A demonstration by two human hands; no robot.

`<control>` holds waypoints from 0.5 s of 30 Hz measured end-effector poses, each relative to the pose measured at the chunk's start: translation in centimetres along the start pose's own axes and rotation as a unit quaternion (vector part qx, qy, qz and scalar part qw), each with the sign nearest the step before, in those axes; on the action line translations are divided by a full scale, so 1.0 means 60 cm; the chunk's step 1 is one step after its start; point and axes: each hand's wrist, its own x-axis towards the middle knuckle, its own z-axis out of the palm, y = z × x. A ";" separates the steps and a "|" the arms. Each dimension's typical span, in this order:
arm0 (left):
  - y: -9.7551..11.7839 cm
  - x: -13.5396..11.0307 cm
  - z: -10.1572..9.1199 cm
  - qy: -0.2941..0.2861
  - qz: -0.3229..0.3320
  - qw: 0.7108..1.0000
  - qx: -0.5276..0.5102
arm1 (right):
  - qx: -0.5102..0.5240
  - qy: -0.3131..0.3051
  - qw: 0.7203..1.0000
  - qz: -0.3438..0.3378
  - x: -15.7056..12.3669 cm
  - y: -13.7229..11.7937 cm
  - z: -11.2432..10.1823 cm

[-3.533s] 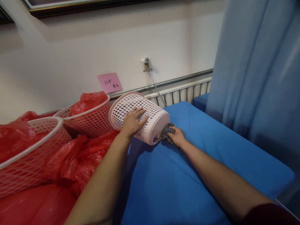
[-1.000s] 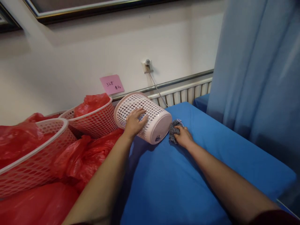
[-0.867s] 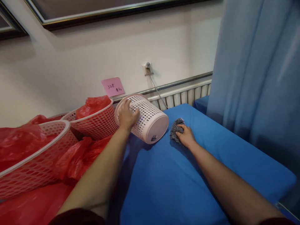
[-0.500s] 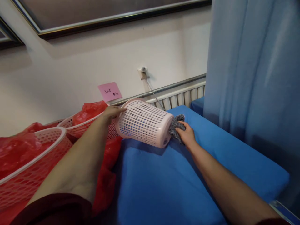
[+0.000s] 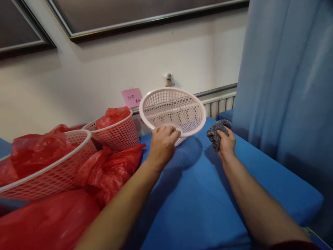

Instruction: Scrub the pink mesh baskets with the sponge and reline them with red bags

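Observation:
My left hand (image 5: 162, 144) grips the near rim of a pale pink perforated basket (image 5: 179, 107), which is tilted with its open mouth toward me above the blue surface (image 5: 197, 194). The basket looks empty inside. My right hand (image 5: 227, 143) is closed on a crumpled grey cloth (image 5: 216, 131), held just right of the basket and a little above the blue surface.
Two more pink baskets (image 5: 117, 135) (image 5: 47, 166) with red plastic bags (image 5: 109, 170) sit to the left. A pink note (image 5: 132, 97) and a wall socket (image 5: 169, 79) are on the wall behind. A blue curtain (image 5: 286, 86) hangs at the right.
The basket was lying on its side with the cloth at its base; my left hand has turned it mouth-up toward me, and my right hand has lifted the cloth off it.

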 end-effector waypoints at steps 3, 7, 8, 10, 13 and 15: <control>0.022 -0.061 0.041 -0.018 0.015 0.999 0.027 | -0.020 -0.029 0.996 -0.081 -0.012 -0.019 -0.004; 0.024 -0.115 0.077 -0.047 -0.013 0.998 0.037 | -0.140 -0.265 0.912 -0.279 -0.068 -0.018 -0.001; 0.024 -0.128 0.083 -0.052 -0.019 0.998 0.032 | -0.184 -0.338 0.876 -0.291 -0.087 -0.010 0.001; 0.025 -0.156 0.092 -0.060 -0.029 0.998 0.010 | -0.284 -0.449 0.803 -0.270 -0.122 0.014 0.005; 0.029 -0.206 0.100 -0.064 -0.017 0.996 -0.065 | -0.386 -0.508 0.741 -0.212 -0.156 0.055 0.006; 0.031 -0.238 0.103 -0.025 -0.037 0.990 -0.134 | -0.408 -0.510 0.731 -0.196 -0.163 0.073 0.004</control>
